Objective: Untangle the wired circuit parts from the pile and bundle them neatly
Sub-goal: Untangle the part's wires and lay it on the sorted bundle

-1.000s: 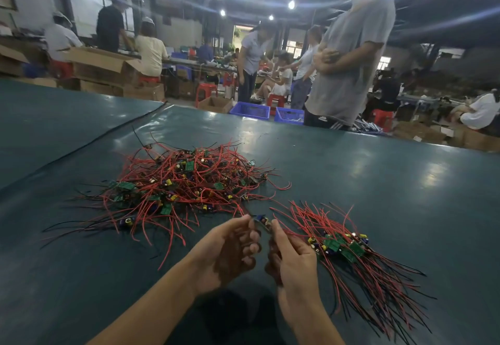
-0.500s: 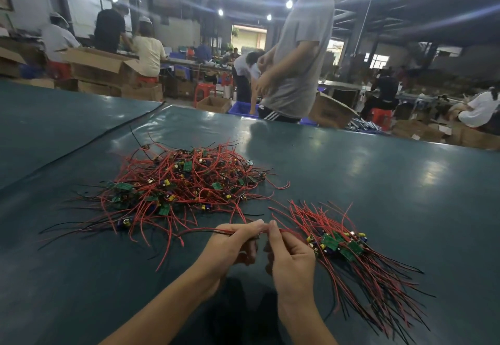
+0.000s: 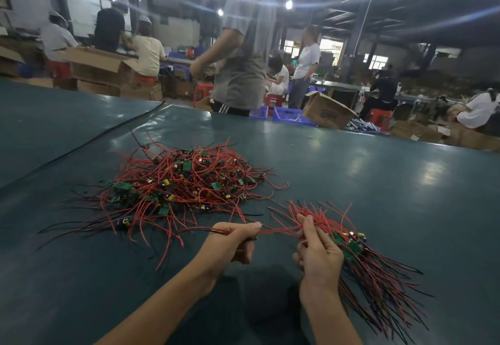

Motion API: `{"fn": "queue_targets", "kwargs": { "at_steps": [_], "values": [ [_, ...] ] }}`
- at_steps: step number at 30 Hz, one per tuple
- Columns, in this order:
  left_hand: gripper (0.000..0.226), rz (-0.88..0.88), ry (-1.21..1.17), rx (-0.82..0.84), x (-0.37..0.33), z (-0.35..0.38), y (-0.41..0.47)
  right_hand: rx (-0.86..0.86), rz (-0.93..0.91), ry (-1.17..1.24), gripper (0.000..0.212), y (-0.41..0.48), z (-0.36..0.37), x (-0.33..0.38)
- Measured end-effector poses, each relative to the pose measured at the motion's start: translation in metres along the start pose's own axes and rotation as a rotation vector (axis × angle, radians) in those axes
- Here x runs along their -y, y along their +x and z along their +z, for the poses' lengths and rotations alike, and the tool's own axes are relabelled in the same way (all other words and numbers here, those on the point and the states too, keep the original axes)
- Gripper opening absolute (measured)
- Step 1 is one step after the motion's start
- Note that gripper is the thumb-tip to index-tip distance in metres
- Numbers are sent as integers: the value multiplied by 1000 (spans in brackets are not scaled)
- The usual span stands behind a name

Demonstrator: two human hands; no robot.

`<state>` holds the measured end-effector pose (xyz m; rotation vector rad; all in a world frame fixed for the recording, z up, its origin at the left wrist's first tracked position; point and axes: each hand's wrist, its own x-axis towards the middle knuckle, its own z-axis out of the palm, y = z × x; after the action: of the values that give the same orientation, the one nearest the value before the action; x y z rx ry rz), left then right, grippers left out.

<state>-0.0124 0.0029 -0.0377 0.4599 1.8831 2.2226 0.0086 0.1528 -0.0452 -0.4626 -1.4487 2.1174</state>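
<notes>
Red limp leads [image 3: 278,229] are pinched taut by fingers [image 3: 244,227] of left hand [image 3: 230,244] and right hand [image 3: 319,255], judged best gripped mid-wire.

Two hands are in view, the left hand [image 3: 230,242] and the right hand [image 3: 319,258], with one strand of red wires [image 3: 278,229] between them. One tabletop [image 3: 378,177] carries two heaps: a tangled pile [image 3: 184,182] far left and a bundle [image 3: 378,277] near right, their single parts too many to count. Beyond the far edge are two blue crates [image 3: 290,116] and about eight people [image 3: 240,79].
</notes>
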Motion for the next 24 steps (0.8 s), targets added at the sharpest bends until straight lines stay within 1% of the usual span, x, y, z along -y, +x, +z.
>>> {"fn": "queue_targets", "kwargs": {
  "at_steps": [2, 4, 8, 10, 11, 12, 15, 17, 21, 24],
  "values": [
    [45, -18, -71, -52, 1, -3, 3, 37, -52, -26, 24, -5, 2, -1],
    [46, -16, -82, -66, 0, -4, 5, 87, -85, -65, 29, -9, 5, -2],
    [45, 7, -3, -6, 4, -1, 4, 328, -143, -133, 40, -30, 17, -8],
    [49, 13, 44, 47, 5, 1, 2, 413, -169, -124, 34, -38, 21, -10],
    [54, 11, 58, 60, 5, 1, 2, 417, -183, -136, 32, -39, 22, -10],
    [56, 8, 66, 65, 4, 1, 1, 397, -202, -160, 32, -39, 21, -9],
    [43, 8, 81, 86, 1, 1, -1, 246, -240, -201, 34, -29, 17, -5],
    [44, 18, 82, 94, -1, 2, -1, 135, -222, -184, 32, -21, 12, 1],
    [41, 37, 90, 94, -3, 2, 0, 7, -173, -141, 32, -8, 3, 7],
    [41, 8, 95, 106, -1, 1, -1, -69, -97, -95, 35, -4, 1, 8]
  ]
}}
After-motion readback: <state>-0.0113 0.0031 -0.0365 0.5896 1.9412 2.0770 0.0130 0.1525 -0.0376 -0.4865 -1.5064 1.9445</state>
